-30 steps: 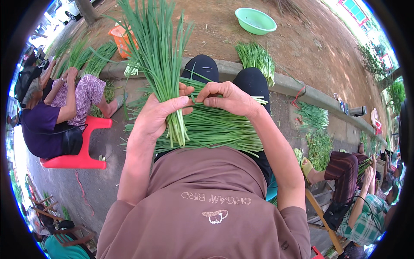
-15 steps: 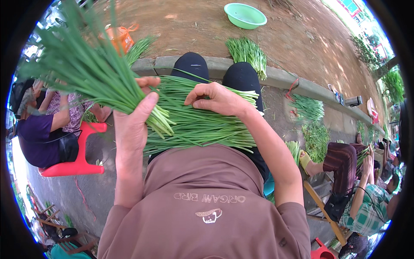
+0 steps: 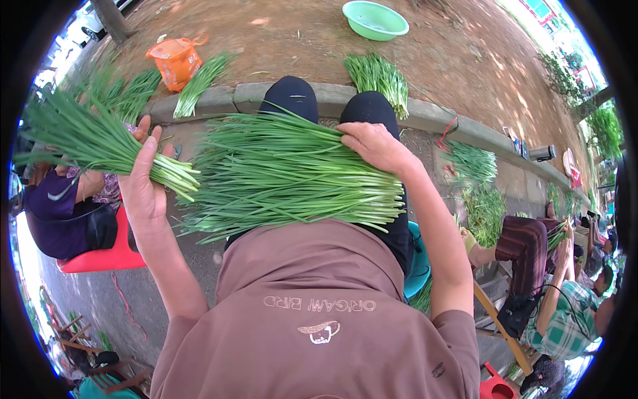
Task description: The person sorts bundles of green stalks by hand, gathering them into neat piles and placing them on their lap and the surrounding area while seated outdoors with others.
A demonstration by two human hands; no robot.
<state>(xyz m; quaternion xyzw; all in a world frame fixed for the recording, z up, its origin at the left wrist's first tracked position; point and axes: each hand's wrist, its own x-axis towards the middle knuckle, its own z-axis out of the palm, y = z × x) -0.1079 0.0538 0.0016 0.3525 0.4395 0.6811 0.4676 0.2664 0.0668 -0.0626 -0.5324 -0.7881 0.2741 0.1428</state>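
A bunch of garlic chives [image 3: 109, 143] is gripped in my left hand [image 3: 143, 183], held out to the left with its pale stalk ends toward me and its leaves fanning away. Across my lap lies a broad pile of garlic chives [image 3: 286, 176], pale ends to the right and green tips to the left. My right hand [image 3: 379, 146] rests at the far right edge of that pile by my right knee. Its fingers are closed over a few stalks there; the fingertips are partly hidden.
Beyond the stone curb [image 3: 252, 98] sit a green basin [image 3: 375, 23] and an orange bag [image 3: 176, 63]. Chive bundles [image 3: 379, 80] lie along the curb. A person on a red stool [image 3: 106, 253] is at the left; another in a checked shirt [image 3: 561, 319] is at the right.
My left hand has swung the bunch left and lower, away from the lap pile. My right hand has moved right, from over the pile's middle to its far right edge.
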